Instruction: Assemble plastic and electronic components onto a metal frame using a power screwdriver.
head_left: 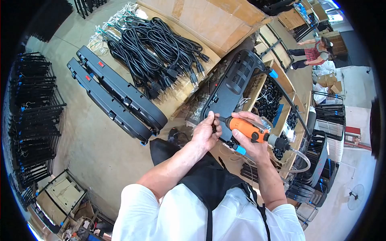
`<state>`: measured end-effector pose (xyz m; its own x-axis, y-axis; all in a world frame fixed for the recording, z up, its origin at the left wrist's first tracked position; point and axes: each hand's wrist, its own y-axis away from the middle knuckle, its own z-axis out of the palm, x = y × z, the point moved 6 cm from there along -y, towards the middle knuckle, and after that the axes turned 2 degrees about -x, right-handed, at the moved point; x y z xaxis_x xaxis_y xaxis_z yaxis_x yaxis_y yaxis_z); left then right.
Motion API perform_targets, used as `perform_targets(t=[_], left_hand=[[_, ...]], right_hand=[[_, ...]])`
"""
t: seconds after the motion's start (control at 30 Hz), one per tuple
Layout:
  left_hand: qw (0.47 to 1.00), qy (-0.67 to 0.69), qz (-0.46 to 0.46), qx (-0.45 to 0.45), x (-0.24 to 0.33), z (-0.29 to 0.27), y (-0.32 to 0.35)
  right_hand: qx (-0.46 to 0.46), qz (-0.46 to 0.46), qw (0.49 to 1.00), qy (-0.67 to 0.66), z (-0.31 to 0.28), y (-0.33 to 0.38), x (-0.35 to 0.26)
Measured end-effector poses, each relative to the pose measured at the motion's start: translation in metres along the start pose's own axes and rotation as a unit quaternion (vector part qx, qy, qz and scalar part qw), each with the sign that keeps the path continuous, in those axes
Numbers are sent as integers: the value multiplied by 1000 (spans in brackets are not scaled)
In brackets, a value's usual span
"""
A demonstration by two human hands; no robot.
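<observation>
My right hand [254, 149] is wrapped round an orange air screwdriver [246, 127], with a hose at its back end and its bit pointing left. Beside that bit is my left hand [206, 132], its thumb and fingers pinched together. Small dark bits show between its curled fingers, too small to name. Under and beyond both hands lies a long black machine housing [225, 98] with a vented raised block and blue end pieces. Its near end is partly hidden by my hands.
Bundled black power cords [148, 48] lie on cardboard [185, 94] ahead. Two long black housings [116, 96] stand to the left. On the right is a wooden box [281, 68] of small black parts. Black frames [36, 116] are stacked far left. Another person [317, 52] is at far right.
</observation>
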<state>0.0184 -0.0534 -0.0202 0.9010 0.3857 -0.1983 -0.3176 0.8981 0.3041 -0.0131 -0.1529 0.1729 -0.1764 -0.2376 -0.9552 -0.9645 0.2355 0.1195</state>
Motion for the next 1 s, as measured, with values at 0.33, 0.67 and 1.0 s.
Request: perform_targets(t=[0.33, 0.67, 1.0], left_hand=[[959, -256, 23, 119, 8, 21, 36], [961, -212, 38, 175, 20, 18, 50], [963, -193, 58, 178, 27, 15, 52]], right_hand=[[30, -11, 998, 54, 17, -51, 8], [-31, 22, 992, 118, 31, -66, 8], [-41, 37, 991, 120, 30, -67, 15]])
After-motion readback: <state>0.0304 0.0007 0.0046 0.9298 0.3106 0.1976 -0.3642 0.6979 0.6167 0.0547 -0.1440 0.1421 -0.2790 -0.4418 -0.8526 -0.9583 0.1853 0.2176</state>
